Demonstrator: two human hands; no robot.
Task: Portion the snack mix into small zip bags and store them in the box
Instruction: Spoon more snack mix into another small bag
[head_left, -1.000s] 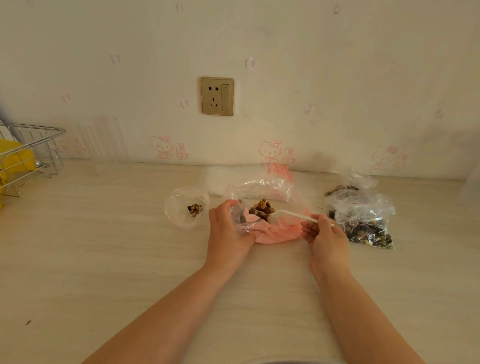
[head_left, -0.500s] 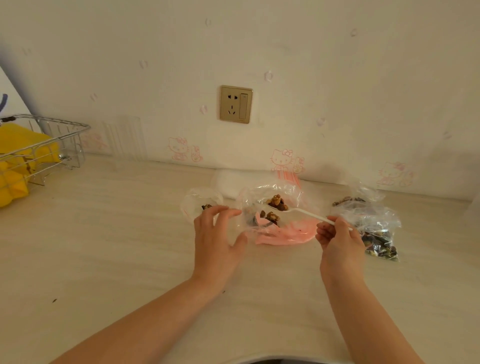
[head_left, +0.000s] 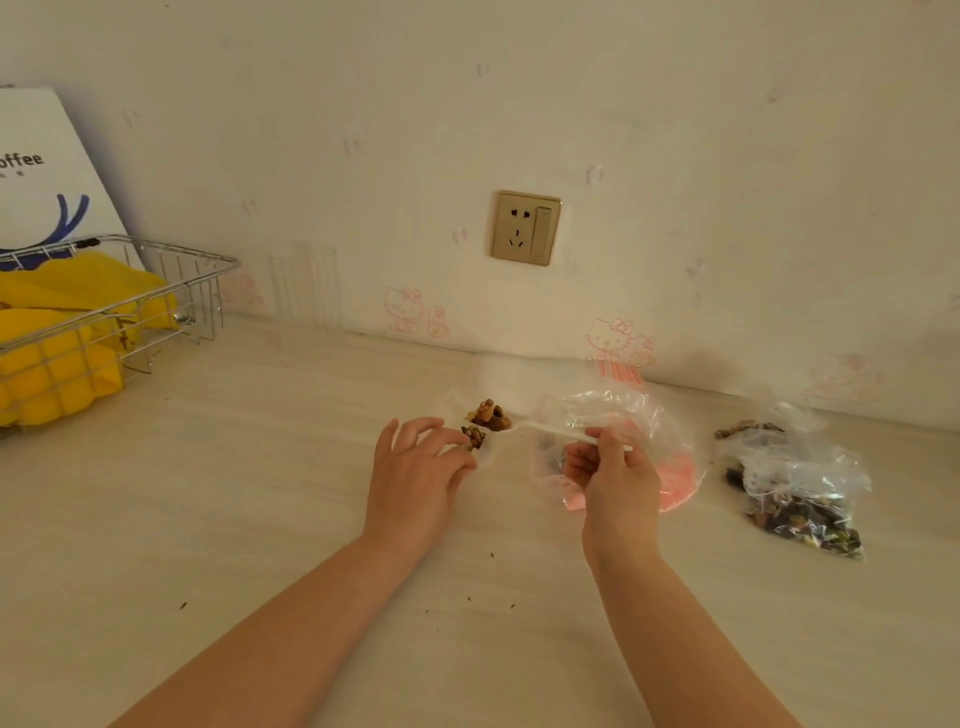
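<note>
At frame centre our right hand (head_left: 613, 478) pinches a white spoon (head_left: 550, 429) heaped with snack mix (head_left: 489, 414) over the small bag (head_left: 480, 441), which our left hand (head_left: 415, 467) holds with curled fingers.
</note>
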